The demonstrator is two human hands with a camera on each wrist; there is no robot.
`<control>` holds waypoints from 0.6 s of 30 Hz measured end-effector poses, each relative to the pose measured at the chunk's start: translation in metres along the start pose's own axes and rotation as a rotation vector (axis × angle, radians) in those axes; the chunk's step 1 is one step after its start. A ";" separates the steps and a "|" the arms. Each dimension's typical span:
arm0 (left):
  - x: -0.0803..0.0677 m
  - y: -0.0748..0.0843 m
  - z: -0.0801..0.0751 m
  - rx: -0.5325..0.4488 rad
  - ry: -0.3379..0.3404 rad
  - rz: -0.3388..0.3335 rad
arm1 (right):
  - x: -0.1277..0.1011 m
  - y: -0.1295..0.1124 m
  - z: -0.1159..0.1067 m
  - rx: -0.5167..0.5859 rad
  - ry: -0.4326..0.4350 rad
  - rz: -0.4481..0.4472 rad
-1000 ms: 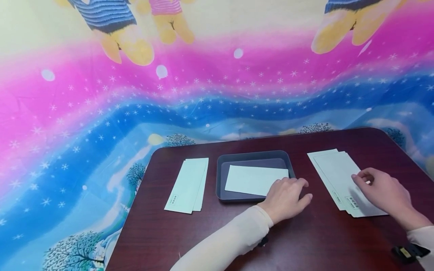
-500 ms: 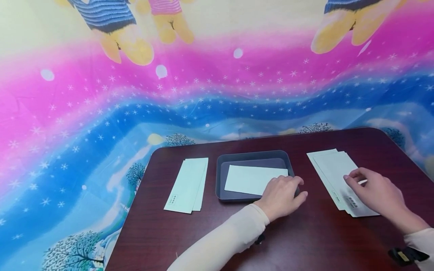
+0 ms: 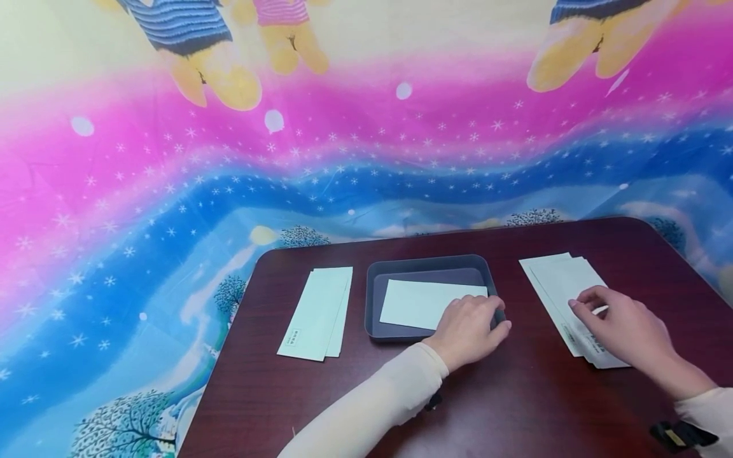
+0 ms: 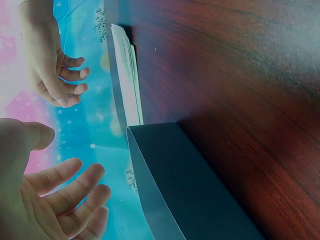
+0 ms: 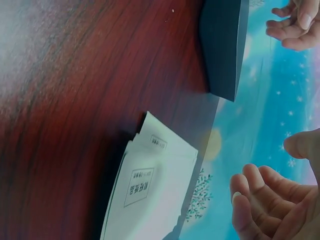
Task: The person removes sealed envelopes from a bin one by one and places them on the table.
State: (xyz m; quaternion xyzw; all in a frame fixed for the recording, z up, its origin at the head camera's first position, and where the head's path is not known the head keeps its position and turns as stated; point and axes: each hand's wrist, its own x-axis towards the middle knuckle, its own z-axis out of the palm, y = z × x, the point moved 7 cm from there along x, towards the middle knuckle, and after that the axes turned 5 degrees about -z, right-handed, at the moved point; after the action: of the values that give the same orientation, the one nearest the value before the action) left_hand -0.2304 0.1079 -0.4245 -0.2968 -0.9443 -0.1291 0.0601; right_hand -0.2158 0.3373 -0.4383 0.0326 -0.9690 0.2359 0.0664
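My left hand (image 3: 466, 331) hovers over the near right corner of the dark grey tray (image 3: 371, 305), fingers loosely bent and holding nothing. Inside the tray lies a blank white envelope (image 3: 426, 304), its right end partly covered by that hand. My right hand (image 3: 624, 327) hangs above the right stack of envelopes (image 3: 564, 280), thumb apart from the fingers. In the right wrist view that hand (image 5: 275, 200) has nothing between thumb and fingers, and the envelopes (image 5: 150, 185) below show printed boxes. The left wrist view shows the left hand (image 4: 65, 195) above the tray wall (image 4: 175, 170).
A smaller stack of envelopes (image 3: 317, 312) lies left of the tray, with a printed box at its near end. All stand on a dark red wooden table (image 3: 515, 407) with rounded far corners. Behind it hangs a colourful printed cloth (image 3: 366, 140).
Both hands have drifted a little to the left, the right one further over its envelope stack. The tray and envelopes have stayed in place.
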 end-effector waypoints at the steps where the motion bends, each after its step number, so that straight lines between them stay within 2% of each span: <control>1: 0.000 -0.001 0.000 0.001 0.001 -0.002 | 0.000 -0.002 0.000 -0.001 0.004 -0.005; 13: -0.001 -0.016 0.000 -0.022 -0.017 -0.057 | 0.003 -0.023 0.008 0.002 -0.002 -0.051; 18: -0.003 -0.022 0.001 -0.031 -0.012 -0.073 | 0.003 -0.031 0.009 -0.002 0.032 -0.068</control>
State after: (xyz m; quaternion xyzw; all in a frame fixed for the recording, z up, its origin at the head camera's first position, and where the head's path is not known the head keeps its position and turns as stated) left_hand -0.2411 0.0892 -0.4305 -0.2640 -0.9527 -0.1439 0.0450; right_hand -0.2165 0.3055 -0.4314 0.0617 -0.9663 0.2332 0.0897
